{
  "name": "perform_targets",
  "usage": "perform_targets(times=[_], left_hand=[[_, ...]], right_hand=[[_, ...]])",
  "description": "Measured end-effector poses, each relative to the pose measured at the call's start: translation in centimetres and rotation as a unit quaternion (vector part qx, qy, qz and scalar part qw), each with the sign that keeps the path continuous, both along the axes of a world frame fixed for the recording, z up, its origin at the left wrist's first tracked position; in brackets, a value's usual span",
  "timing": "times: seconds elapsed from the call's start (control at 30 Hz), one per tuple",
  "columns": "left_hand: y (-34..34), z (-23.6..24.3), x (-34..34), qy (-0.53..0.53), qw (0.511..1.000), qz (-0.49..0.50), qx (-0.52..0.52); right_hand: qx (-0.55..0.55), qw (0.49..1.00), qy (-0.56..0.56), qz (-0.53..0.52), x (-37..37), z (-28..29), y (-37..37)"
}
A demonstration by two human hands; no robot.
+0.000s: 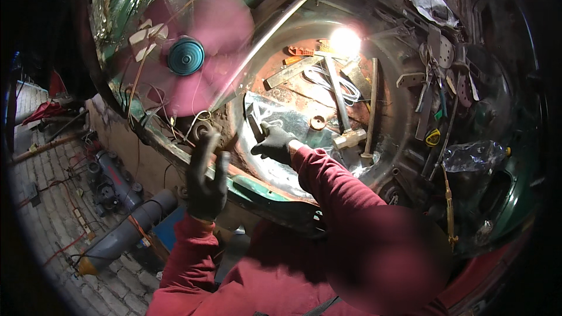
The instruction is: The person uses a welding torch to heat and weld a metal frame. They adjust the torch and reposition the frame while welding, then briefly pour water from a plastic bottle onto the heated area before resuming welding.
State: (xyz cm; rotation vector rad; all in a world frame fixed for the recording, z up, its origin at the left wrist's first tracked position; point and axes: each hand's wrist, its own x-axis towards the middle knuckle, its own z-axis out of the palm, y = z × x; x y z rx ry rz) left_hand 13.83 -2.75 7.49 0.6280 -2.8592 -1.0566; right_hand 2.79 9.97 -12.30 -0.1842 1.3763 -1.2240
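My left hand (206, 190), in a dark glove, is raised over the near green metal rim (252, 190). Its fingers are stretched upward and apart, slightly smeared, with nothing visible in them. My right hand (274, 143), also gloved, reaches into a round rusty well (304, 32). Its fingers are bent around the lower end of a dark flat bar (254, 122); the exact grip is partly hidden. Under that hand lies a shiny clear sheet (287, 114). Right of it are a hammer (350, 139), another long-handled hammer (372, 105) and a coil of white cable (345, 90).
A pink-bladed fan (219, 23) with a teal hub, its blades blurred, stands at the left. A bright lamp (345, 41) lights the well. Pliers and other hand tools (430, 73) and a clear plastic bottle (475, 156) lie right. A grey cylinder (126, 228) rests on the brick floor.
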Motion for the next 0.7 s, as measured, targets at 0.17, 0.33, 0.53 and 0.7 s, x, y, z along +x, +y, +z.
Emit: perform_targets(times=[0.17, 0.33, 0.53, 0.7], left_hand=[[-1.2, -4.9, -3.4, -0.224, 0.948, 0.072, 0.214], [-5.4, -11.8, -4.5, -0.305, 0.903, 0.031, 0.299], [-9.1, -20.2, 0.1, -0.249, 0.957, -0.071, 0.133], [-1.1, -11.3, -7.8, -0.359, 0.927, 0.076, 0.079]], right_hand=[[-0.069, 0.997, -0.020, -0.040, 1.4, -2.2, -0.3], [-0.093, 0.993, 0.076, -0.003, 1.2, -1.9, -0.2], [-0.130, 0.986, 0.106, 0.017, 2.1, -3.1, 0.3], [-0.132, 0.980, 0.126, 0.080, 1.5, -1.5, 3.0]])
